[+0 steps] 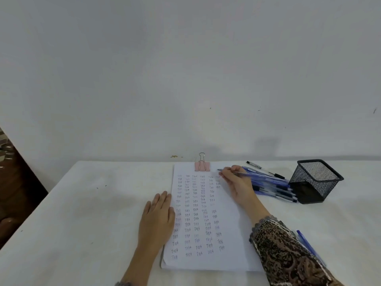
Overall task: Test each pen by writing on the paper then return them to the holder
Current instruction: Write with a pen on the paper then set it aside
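A stack of white paper (231, 234) lies in front of me, its top sheet covered with columns of the handwritten word "Test". My right hand (235, 183) grips a blue pen (240, 173) near the sheet's top right corner, tip pointing left just above the paper. My left hand (157, 217) rests flat on the paper's left edge, fingers straight. A black mesh pen holder (315, 180) stands at the right and looks empty. A heap of blue pens (272, 186) lies between my right hand and the holder.
A pink binder clip (202, 165) clamps the paper's top edge. One black-capped pen (265, 169) lies behind the heap. Another blue pen (309, 246) lies beside my right sleeve. The white table (92, 213) meets a plain wall; its left edge drops off beside dark furniture.
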Available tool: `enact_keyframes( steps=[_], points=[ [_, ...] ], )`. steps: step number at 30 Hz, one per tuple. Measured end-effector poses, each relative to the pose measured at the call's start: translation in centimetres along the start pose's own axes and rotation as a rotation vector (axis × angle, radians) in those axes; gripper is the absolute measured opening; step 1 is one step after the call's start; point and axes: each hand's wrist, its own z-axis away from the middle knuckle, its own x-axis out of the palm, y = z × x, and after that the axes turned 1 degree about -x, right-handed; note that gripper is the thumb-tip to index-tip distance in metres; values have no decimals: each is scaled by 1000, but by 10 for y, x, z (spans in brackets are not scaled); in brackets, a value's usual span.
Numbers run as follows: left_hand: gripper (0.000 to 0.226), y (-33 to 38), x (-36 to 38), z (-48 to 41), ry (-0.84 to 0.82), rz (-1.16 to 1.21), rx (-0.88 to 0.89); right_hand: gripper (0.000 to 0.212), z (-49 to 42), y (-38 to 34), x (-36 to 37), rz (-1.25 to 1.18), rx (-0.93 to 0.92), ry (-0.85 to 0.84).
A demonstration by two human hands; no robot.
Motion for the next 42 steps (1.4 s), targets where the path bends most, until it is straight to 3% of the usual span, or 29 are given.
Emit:
enact_keyframes(
  steps=[4,7,17,25,38,42],
  points=[
    [95,0,-1,1,-6,-1,-5,43,2,12,3,424,-151,34],
    [95,2,-1,1,-8,-1,-3,53,8,14,9,512,-200,87],
    [96,2,-2,0,-19,5,-8,51,17,6,21,637,-161,-34],
    [88,2,-2,0,-24,14,-5,50,18,5,22,617,-127,2],
    [96,1,-2,2,-15,14,1,49,17,6,21,646,-167,83],
    [96,1,-3,2,-18,11,0,48,15,6,19,677,-166,41]
  ],
)
